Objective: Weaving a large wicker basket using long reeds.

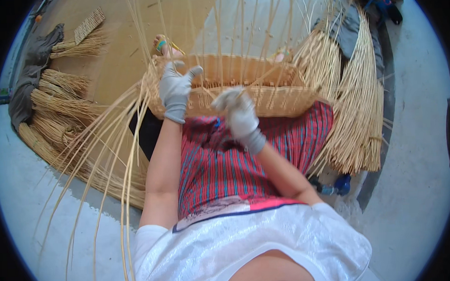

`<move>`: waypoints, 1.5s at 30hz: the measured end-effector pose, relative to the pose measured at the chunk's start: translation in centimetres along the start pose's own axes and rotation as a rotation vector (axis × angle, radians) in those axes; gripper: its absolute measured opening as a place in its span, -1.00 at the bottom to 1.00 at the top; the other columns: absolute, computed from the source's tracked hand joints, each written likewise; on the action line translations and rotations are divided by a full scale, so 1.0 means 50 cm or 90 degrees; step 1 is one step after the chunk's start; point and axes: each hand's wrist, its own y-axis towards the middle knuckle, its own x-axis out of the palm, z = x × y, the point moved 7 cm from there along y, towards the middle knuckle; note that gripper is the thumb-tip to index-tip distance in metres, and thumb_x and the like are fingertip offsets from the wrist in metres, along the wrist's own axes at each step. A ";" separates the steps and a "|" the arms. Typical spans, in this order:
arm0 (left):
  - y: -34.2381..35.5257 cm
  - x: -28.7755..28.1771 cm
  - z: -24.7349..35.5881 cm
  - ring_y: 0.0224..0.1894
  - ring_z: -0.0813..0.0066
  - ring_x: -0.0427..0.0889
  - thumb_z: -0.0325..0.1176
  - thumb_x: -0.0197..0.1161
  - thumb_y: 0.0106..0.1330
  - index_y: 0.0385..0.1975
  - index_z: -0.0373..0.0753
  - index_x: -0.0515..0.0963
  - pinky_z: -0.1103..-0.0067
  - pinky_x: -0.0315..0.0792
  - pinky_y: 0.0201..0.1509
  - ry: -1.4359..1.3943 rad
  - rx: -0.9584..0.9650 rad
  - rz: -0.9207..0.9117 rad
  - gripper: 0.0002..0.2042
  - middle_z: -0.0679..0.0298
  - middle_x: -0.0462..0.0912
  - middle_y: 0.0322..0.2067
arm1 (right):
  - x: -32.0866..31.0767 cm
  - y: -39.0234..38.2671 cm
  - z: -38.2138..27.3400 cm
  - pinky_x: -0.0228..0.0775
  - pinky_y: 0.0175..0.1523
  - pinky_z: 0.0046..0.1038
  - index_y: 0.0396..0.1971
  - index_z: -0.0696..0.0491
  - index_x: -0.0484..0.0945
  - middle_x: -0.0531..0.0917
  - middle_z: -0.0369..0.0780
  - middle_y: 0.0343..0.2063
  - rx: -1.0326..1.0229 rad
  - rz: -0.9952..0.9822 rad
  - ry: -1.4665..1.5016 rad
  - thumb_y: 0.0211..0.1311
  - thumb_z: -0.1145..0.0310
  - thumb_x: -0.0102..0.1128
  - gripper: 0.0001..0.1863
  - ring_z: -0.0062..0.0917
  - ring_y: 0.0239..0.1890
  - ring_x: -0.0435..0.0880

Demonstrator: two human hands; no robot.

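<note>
A rectangular woven basket [278, 101] of pale tan cane lies across my lap, with long unwoven strands rising from its far side and fanning out at its left end. My left hand [176, 92], in a light grey glove, is at the basket's left end, its thumb stretched away from the other fingers. In front of the near wall is my right hand [240, 117], gloved too and slightly blurred. Its fingers are curled, and a thin cane strand [265, 77] seems to run out of them toward the upper right. The fingertips are partly hidden.
Bundles of cut cane [355, 111] lie on dark cloth at the right. More bundles [60, 106] lie at the left, below a small woven piece [89, 25]. Loose strands [102, 159] sweep over the floor at lower left. A blue object [342, 184] is near my right elbow.
</note>
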 end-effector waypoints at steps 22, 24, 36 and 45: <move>-0.151 0.170 0.132 -0.26 0.42 0.75 -0.44 0.28 0.46 0.23 -0.17 0.47 0.51 0.60 -0.23 -0.088 0.226 -0.011 -0.64 0.20 0.75 -0.22 | -0.398 -0.172 0.068 0.59 -0.27 -0.59 0.14 0.09 0.51 0.76 -0.15 -0.08 0.159 0.229 0.016 0.58 0.35 0.17 -0.74 -0.49 -0.07 0.80; -0.171 0.228 0.180 -0.23 0.30 0.76 -0.32 0.24 0.52 0.23 -0.16 0.47 0.42 0.60 -0.19 -0.040 0.339 -0.116 -0.66 0.11 0.75 -0.16 | -0.419 -0.182 0.063 0.59 -0.30 -0.61 0.07 0.12 0.54 0.76 -0.20 -0.06 0.279 0.376 0.033 0.56 0.39 0.17 -0.79 -0.48 -0.05 0.80; -0.173 0.378 0.138 -0.18 0.28 0.73 0.03 0.22 0.54 -0.19 -0.23 0.59 0.28 0.54 -0.06 0.023 -0.064 -0.485 -0.62 0.20 0.68 -0.42 | -0.462 -0.003 -0.017 0.60 -0.28 -0.46 0.34 -0.05 0.26 0.75 -0.18 -0.19 0.007 0.295 -0.200 0.60 0.48 -0.03 -0.60 -0.44 -0.14 0.81; -0.113 0.347 0.259 -0.26 0.25 0.74 0.36 0.58 -0.02 -0.11 -0.23 0.62 0.32 0.55 -0.10 0.121 0.096 -0.175 -0.25 0.15 0.75 -0.34 | -0.396 -0.042 -0.098 0.63 -0.23 -0.56 0.02 0.05 0.51 0.75 -0.19 -0.20 -0.001 0.194 -0.085 0.60 0.47 0.03 -0.87 -0.51 -0.14 0.79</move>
